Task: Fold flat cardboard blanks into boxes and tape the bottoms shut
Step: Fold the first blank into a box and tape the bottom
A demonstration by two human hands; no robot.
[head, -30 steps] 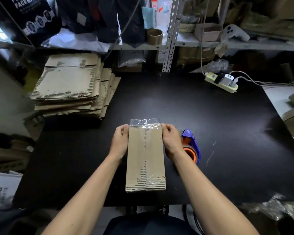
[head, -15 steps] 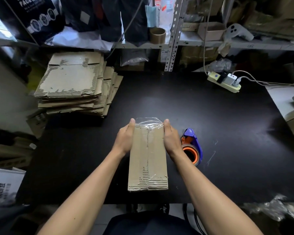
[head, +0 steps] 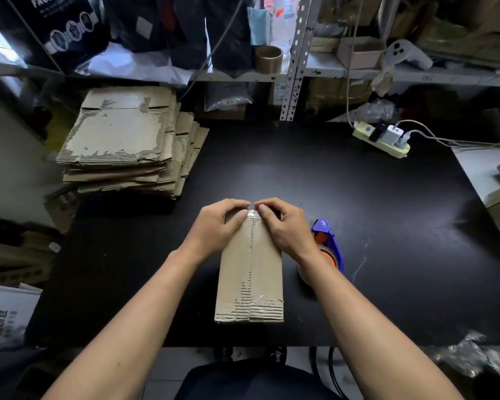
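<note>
From the head camera, a narrow cardboard box point(head: 250, 272) stands on the black table point(head: 358, 215) close to the middle of its near edge, its taped bottom facing up with the seam running away from the person. Clear tape point(head: 253, 214) shines at the far end of that seam. The left hand point(head: 218, 226) lies over the box's far left corner and the right hand point(head: 285, 226) over its far right corner; both have their fingers point(head: 267, 210) curled over the far edge, pressing the tape down onto the cardboard, and the fingertips of the two hands nearly meet at the seam. A blue and orange tape dispenser point(head: 328, 243) sits on the table just beside the box, on its right, partly hidden by the right wrist. A stack of flat cardboard blanks point(head: 122, 140) rests at the far left corner of the table. A pale power strip point(head: 383, 138) with plugs lies at the far right edge.
</note>
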